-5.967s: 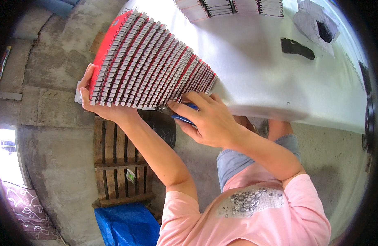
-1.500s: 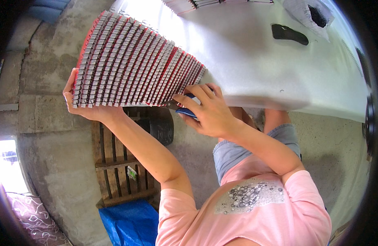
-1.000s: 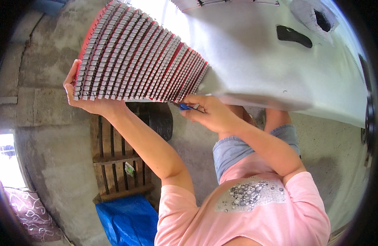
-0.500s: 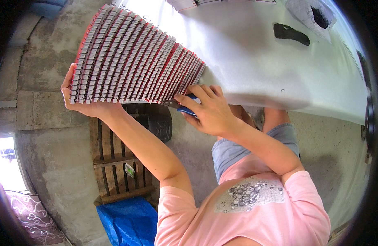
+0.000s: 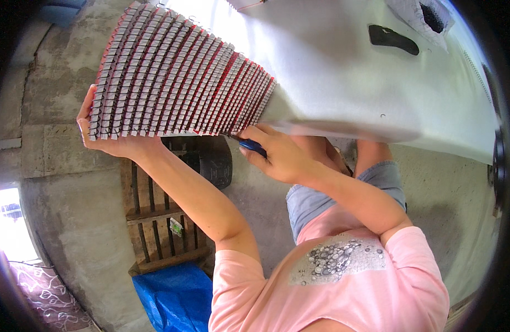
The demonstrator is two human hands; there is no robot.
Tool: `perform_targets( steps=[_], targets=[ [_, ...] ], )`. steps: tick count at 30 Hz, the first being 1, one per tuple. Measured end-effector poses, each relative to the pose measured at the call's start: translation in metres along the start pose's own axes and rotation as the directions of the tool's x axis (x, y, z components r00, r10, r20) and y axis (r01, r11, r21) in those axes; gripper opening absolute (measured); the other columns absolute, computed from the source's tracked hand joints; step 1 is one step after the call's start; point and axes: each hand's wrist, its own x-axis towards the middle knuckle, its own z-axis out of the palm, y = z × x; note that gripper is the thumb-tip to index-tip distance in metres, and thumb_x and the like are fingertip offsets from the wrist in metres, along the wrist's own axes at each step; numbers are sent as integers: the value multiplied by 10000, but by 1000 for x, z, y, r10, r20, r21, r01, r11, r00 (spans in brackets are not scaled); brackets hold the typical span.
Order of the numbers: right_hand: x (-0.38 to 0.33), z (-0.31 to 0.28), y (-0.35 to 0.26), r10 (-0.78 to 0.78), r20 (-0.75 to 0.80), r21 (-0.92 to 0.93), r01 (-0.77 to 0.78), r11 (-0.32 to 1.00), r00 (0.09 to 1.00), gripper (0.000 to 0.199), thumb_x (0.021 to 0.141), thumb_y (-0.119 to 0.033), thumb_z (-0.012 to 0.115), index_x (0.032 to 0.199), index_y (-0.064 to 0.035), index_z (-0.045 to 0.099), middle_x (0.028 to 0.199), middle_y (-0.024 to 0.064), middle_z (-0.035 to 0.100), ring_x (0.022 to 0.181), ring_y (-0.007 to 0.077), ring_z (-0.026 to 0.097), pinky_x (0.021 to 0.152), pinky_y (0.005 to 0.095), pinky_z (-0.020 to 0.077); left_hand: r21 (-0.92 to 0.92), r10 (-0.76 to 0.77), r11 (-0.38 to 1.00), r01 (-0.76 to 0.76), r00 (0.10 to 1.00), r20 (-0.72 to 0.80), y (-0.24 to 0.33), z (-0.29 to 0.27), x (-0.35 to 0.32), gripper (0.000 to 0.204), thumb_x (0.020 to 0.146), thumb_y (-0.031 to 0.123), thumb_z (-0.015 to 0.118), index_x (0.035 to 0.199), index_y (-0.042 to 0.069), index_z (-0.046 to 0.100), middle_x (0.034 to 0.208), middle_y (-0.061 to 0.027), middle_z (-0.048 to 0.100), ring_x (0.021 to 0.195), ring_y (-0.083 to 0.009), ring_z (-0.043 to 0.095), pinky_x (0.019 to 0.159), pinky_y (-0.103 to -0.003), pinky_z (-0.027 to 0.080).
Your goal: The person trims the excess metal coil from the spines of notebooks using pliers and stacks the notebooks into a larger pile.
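A red panel (image 5: 172, 77) is covered with curved rows of small white pieces, with dark, wire-like loops between them. My left hand (image 5: 117, 143) is closed on its lower left corner; the fingers wrap its left edge and partly hide behind it. In my right hand (image 5: 277, 155) are pliers with blue handles (image 5: 254, 146), gripped by fingers and thumb. Their dark jaws reach the panel's near edge, towards its right end. What lies between the jaws is too small to make out.
A white-covered table (image 5: 332, 83) stretches to the right, with a flat black piece (image 5: 393, 40) and a whitish holder with a dark opening (image 5: 432, 19) on it. Below are a wooden slatted crate (image 5: 155, 238), a black container (image 5: 215, 163) and a blue plastic sheet (image 5: 174, 296).
The pliers' handles, spread apart before, are squeezed closer together. My right-hand fingers have curled in around them. The panel and my left hand have shifted slightly left.
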Motion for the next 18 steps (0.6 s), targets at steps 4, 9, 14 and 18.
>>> perform_targets(
  steps=[4,9,14,18],
  targets=[
    [-2,-1,-1,176,163,329,-221,918,971,289,828,-232,595,1082,-115,521,948,106,523,849,309,555,709,451,411,27,-2,1000,1,1000,30,0,0,0,449,846,443,406,1003,64,588,1039,-82,589,936,-232,617,796,-397,571],
    [-7,-8,0,-271,-140,-494,170,853,952,369,795,-244,621,1137,-149,522,1023,93,491,899,258,514,778,408,360,90,8,996,-9,1000,9,0,-4,0,457,840,456,424,1009,63,586,1039,-80,585,937,-227,616,797,-403,568],
    [-4,-14,2,-327,-128,-577,198,793,936,425,763,-253,646,1161,-170,521,1050,76,475,952,226,490,821,427,326,51,-7,999,6,1000,9,2,1,1,481,841,471,415,1027,57,578,1048,-85,582,945,-233,614,804,-394,564],
    [-3,-14,1,-359,-108,-614,221,757,927,431,752,-268,656,1153,-175,530,1049,69,481,969,216,486,834,452,312,85,7,996,-8,1000,11,3,2,0,479,836,466,417,1024,57,579,1042,-85,587,964,-236,607,825,-405,553]
  ],
)
